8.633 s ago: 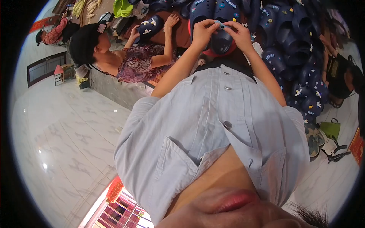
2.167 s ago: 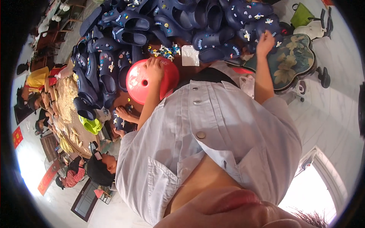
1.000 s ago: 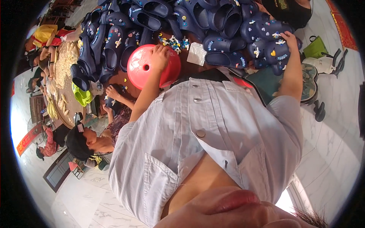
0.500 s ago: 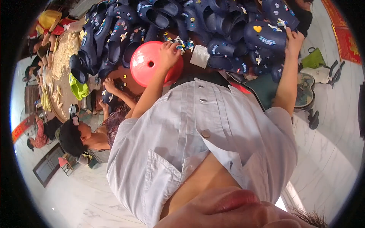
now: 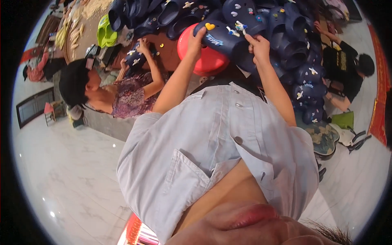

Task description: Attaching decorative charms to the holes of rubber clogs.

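Head view: both hands' fingers grip a navy clog (image 5: 222,37) over a red bowl (image 5: 204,57), piled clogs (image 5: 286,36) crowding behind.

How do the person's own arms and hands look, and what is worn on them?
Both forearms are bare. The left hand and right hand wear no gloves; no rings or watch can be made out. Short sleeves of a pale grey-blue buttoned shirt with a chest pocket cover the upper arms.

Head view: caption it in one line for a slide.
Both hands hold a navy foam clog studded with small charms above a round red plastic bowl.
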The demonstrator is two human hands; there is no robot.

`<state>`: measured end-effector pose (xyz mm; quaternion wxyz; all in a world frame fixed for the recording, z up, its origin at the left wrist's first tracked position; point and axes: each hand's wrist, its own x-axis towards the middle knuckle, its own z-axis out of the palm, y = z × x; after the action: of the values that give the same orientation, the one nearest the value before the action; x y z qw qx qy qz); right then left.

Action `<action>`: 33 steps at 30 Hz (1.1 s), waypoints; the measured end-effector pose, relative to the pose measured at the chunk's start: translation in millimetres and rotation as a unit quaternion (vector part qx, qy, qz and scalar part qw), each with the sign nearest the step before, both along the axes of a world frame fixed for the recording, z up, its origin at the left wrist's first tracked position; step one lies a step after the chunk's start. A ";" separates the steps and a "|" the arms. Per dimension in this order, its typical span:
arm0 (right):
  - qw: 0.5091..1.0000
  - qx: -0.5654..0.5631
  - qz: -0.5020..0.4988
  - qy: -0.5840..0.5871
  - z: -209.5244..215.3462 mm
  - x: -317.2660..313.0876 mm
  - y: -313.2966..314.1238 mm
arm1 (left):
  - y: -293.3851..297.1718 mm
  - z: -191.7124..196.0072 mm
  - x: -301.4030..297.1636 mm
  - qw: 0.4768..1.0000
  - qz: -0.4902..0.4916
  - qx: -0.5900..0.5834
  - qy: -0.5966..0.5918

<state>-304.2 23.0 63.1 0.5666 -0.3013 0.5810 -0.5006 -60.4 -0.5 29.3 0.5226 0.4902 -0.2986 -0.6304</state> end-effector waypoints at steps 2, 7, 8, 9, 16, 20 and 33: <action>0.989 -0.030 0.029 0.141 -0.8 9.4 -4.3 | -5.9 -2.3 20.3 1.000 0.001 0.003 0.027; 0.988 -0.080 0.015 0.128 -3.3 32.2 -9.8 | -33.2 -29.7 58.7 0.999 -0.034 0.025 -0.006; 0.988 -0.082 0.020 0.129 -3.1 34.7 -10.3 | -39.2 -34.4 61.4 0.998 -0.045 0.033 -0.035; 0.989 -0.104 0.001 0.101 -3.3 36.5 -9.1 | -46.6 -41.6 61.8 0.998 -0.042 0.033 -0.033; 0.980 -0.173 0.039 0.094 49.8 74.3 10.0 | -59.3 -29.4 54.7 0.850 -0.089 -0.137 -0.501; 0.956 -0.206 0.167 0.128 64.5 115.1 18.8 | -56.0 -27.9 87.8 0.955 -0.056 -0.174 -0.234; 0.899 -0.116 0.409 0.108 -16.7 184.7 18.8 | 35.5 -37.8 141.3 0.983 0.042 0.001 -0.177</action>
<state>-119.5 41.8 46.4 0.6159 -0.6282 0.4022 -0.2535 81.0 35.0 -8.5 0.4871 0.6067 -0.3652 -0.5111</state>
